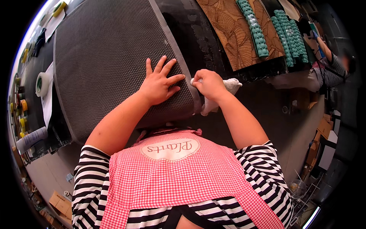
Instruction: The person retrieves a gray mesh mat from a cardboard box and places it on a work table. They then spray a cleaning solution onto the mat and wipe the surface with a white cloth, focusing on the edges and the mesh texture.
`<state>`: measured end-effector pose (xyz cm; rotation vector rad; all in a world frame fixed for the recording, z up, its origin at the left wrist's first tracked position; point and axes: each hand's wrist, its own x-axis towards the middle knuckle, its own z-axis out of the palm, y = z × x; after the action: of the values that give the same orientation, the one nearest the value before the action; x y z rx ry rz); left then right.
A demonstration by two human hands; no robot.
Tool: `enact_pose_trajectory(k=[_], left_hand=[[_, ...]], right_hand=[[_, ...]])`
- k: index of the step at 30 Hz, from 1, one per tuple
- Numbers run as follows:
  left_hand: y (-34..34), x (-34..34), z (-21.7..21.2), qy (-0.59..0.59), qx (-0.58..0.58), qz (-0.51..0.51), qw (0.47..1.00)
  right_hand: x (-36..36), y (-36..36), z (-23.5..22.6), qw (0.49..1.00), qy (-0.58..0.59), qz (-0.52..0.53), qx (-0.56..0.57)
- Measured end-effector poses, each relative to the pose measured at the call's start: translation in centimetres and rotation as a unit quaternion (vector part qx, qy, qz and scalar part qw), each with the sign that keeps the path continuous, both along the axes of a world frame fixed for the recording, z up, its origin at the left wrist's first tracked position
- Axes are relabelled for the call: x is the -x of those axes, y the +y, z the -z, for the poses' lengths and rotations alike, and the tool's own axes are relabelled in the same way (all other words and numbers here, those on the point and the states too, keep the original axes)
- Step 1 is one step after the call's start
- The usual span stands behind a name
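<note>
A large dark grey mat [110, 49] with a fine textured surface and a smooth border lies on the black table in front of me, its near end bending down at the table's edge. My left hand [158, 84] rests on it, fingers spread, near the right border. At that border my right hand [210, 84] is closed around a white cloth [231, 84]. A bit of the cloth pokes out by the fingertips and touches the border, while the rest hangs behind the wrist.
Right of the mat lies a brown patterned mat [228, 34] with a green bumpy roll [254, 30] on it, and more green rolls [291, 38] beyond. Tape rolls [42, 84] and white sheets line the left. Another person [329, 70] works at far right. Cardboard boxes [60, 204] sit lower left.
</note>
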<state>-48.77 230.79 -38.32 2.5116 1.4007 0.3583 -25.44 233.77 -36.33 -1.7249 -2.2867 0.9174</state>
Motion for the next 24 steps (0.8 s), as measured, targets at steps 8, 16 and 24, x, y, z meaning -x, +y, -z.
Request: enact_pose_trajectory(k=[8,16,24], left_hand=[[0.2,-0.2,-0.4,0.009,0.004,-0.001,1.0],[0.2,-0.1,0.0,0.008,-0.016,0.0,1.0],[0.2,-0.4,-0.2,0.009,-0.008,0.001,1.0]], right_hand=[[-4.9,-2.1,-2.8,0.965,0.192,0.142,0.113],[-1.5,-4.3,-1.2,0.996,0.085,0.035,0.002],[1.8,0.6,1.2,0.993,0.05,0.054,-0.09]])
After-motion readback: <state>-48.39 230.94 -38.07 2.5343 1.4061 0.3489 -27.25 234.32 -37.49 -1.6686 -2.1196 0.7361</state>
